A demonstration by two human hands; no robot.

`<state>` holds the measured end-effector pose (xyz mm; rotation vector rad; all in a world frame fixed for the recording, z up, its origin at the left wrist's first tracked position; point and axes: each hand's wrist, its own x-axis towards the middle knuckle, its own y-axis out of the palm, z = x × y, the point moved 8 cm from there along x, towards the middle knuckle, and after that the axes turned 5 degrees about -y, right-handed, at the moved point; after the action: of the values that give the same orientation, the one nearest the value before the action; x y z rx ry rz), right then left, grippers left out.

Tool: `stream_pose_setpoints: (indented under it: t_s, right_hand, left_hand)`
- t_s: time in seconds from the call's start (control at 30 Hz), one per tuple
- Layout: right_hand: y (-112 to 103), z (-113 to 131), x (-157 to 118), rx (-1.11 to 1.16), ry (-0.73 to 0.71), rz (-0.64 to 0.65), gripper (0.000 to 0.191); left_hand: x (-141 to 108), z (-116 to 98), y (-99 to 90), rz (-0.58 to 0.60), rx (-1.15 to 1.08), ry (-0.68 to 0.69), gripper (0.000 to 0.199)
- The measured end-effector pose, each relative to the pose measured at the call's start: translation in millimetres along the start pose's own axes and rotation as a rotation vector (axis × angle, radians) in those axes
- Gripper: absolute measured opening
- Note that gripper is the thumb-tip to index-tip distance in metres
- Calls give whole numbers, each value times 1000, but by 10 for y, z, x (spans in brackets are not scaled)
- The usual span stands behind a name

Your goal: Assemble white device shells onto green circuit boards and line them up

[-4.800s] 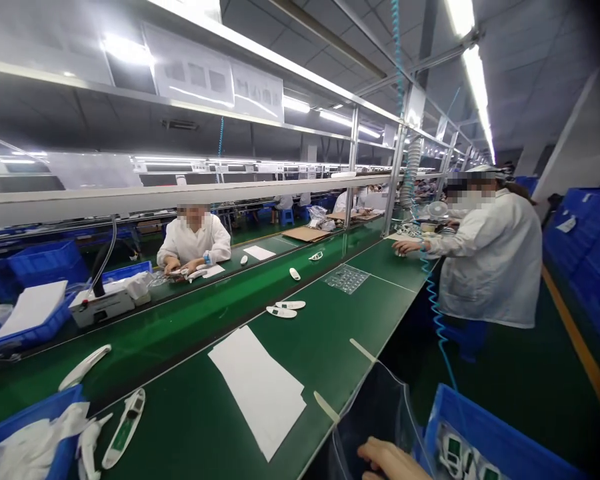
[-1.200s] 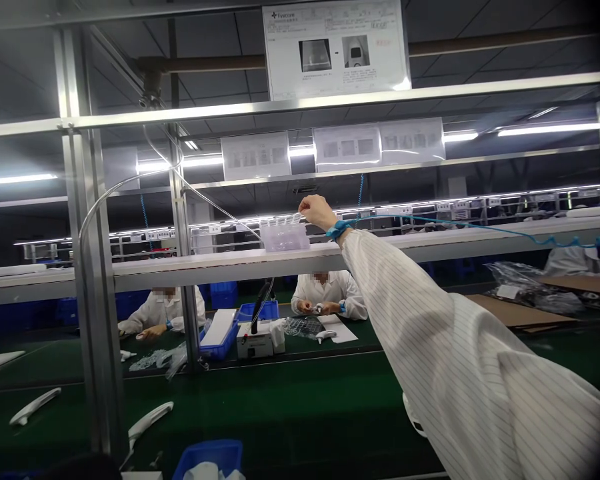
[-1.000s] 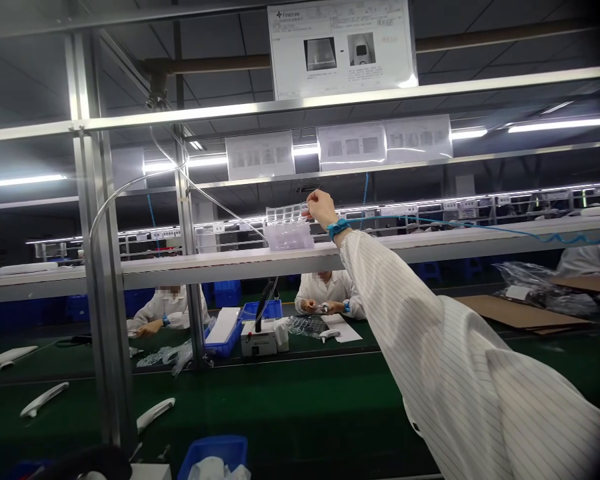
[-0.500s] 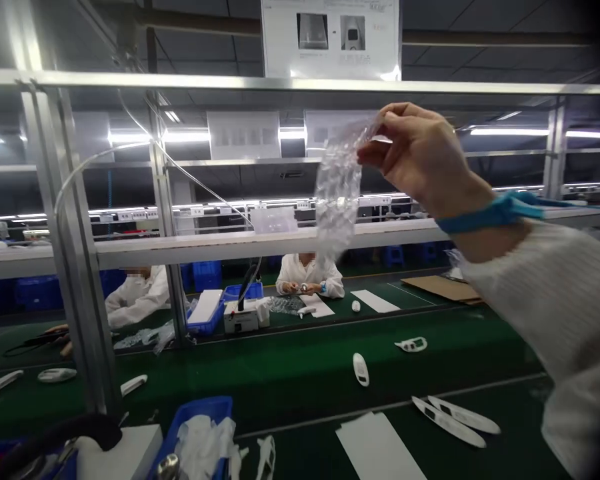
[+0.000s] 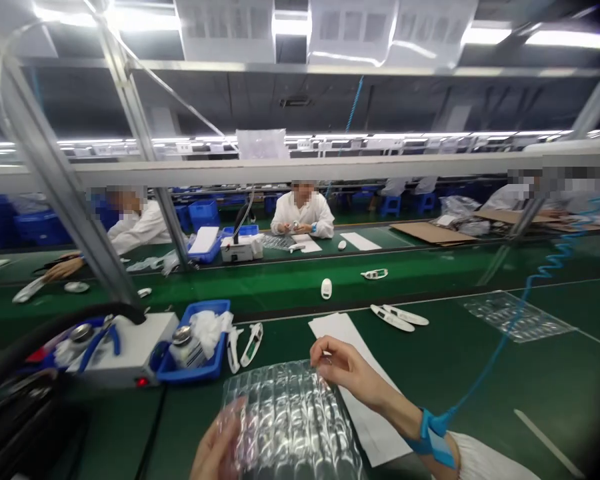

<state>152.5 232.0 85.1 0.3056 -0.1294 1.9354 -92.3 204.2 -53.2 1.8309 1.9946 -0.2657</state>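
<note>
Right hand closed on top edge of bubble sheet, left hand gripping its lower left side, sheet held between 2 hands above green bench, overlapping white paper, blue tray just beyond

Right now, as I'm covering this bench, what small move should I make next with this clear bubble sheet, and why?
Probably lay the clear bubble sheet flat on the green belt, beside the similar sheet at right. Your left hand and right hand are holding it up, partly over the white paper, and a matching sheet already lies flat there.
</note>
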Motion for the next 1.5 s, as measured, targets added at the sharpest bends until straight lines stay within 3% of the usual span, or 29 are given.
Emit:
stream_pose_setpoints:
  t_s: [0.1, 0.23, 0.47, 0.8, 0.97, 1.17, 1.33, 1.4, 1.5]
  right_hand:
    - [-192, -692, -169, -283, 166, 8, 21]
    - [-315, -1000, -311, -544, 78, -10, 22]
    - [-559, -1034, -372, -355, 101, -177, 27]
    - [-749, -976, -414, -554, 84, -295, 26]
    - [-674, -1024, -377, -676, 97, -212, 31]
    - [-348, -1104, -187, -801, 116, -1, 39]
    - [-161, -1042, -130, -974, 84, 80, 25]
    - [-125, -987, -148, -991, 86, 151, 21]
    - [-151, -871, -90, -963, 76, 282, 22]
  left_hand:
    - [-31, 0, -242, -39, -3, -15, 59]
    - [-84, -29, -251, -66, 28, 109, 56]
    - [-102, -21, -214, -100, 130, 176, 47]
    - [-123, 31, -210, -143, 6, 213, 45]
    - [-170, 11, -188, -156, 14, 214, 41]
    - [-214, -53, -122, -148, 12, 237, 43]
    - [-102, -47, -196, -180, -29, 238, 53]
    - [13, -59, -197, -131, 26, 210, 55]
    - [218, -113, -63, 38, 181, 171, 55]
